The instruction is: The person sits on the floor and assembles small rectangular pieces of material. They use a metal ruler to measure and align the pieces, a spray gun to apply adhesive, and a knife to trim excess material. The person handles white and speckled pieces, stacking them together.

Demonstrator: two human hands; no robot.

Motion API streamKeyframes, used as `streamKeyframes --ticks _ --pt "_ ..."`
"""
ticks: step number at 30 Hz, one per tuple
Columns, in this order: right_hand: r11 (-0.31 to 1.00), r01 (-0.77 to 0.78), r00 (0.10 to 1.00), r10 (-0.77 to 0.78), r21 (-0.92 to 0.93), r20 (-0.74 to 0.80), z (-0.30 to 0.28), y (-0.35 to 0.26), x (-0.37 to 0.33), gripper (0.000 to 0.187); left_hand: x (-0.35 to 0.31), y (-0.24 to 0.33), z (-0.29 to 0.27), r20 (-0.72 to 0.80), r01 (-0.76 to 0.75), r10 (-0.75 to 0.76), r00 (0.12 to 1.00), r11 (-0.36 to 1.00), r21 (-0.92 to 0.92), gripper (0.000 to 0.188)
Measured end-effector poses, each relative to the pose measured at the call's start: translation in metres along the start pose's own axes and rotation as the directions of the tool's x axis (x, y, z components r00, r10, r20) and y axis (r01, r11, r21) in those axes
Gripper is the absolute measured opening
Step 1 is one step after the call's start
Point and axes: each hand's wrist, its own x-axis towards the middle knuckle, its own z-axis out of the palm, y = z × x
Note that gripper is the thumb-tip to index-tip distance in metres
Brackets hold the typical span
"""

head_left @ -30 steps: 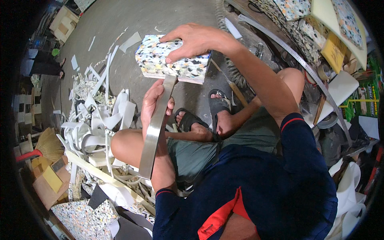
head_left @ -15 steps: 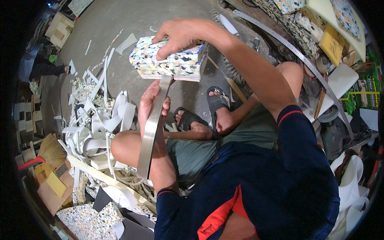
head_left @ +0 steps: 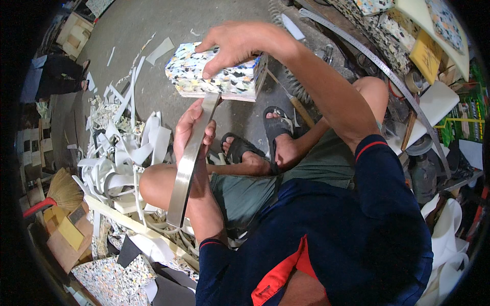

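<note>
A thick block of speckled multicoloured foam (head_left: 219, 80) is held up above the floor. My right hand (head_left: 229, 46) grips it from the top, thumb on the near face and fingers over the upper side. Against the block's lower edge lies the far end of a long flat steel blade (head_left: 191, 163), slanting back toward my left knee. My left hand (head_left: 191, 127) is closed around the blade close below the block; part of its palm and fingers is hidden behind the metal. Whether the blade's tip enters the foam cannot be seen.
White foam offcuts (head_left: 122, 188) heap up beside my left leg. A broom (head_left: 61, 191) and foam sheets (head_left: 115, 278) lie at left. A wooden-handled tool (head_left: 302, 112) rests by my sandalled feet. At right curves a long metal ruler (head_left: 377, 58). Another person (head_left: 61, 76) is at far left.
The blade's near end has swung slightly left, with my left hand shifting a little the same way. The block and my right hand have hardly moved. At far left, the other person shows more.
</note>
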Motion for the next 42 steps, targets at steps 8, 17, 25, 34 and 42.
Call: streamKeyframes --ticks 8,17,25,34,42 --pt "0.978 0.206 0.928 -0.185 0.030 -0.323 0.000 0.016 -0.040 0.042 -0.004 0.011 0.006 0.069 0.037 -0.037 0.997 0.999 -0.008 0.050" --pt "0.879 0.460 0.802 -0.471 -0.123 -0.367 -0.017 0.017 -0.081 0.028 -0.010 0.011 0.003 0.185 0.015 -0.007 0.983 0.999 -0.045 0.053" --pt "0.862 0.497 0.766 -0.487 -0.094 -0.420 -0.013 0.022 -0.074 0.017 -0.013 0.012 0.009 0.135 -0.031 0.028 0.991 0.999 0.016 0.054" --pt "0.889 0.451 0.806 -0.445 -0.083 -0.390 -0.021 0.016 -0.076 0.013 -0.011 0.011 0.000 0.158 -0.022 0.030 0.987 0.998 -0.052 0.055" --pt "0.823 0.548 0.707 -0.552 -0.150 -0.442 -0.010 0.021 -0.078 0.012 -0.014 0.008 0.012 0.083 -0.060 0.062 0.995 0.998 -0.020 0.052"
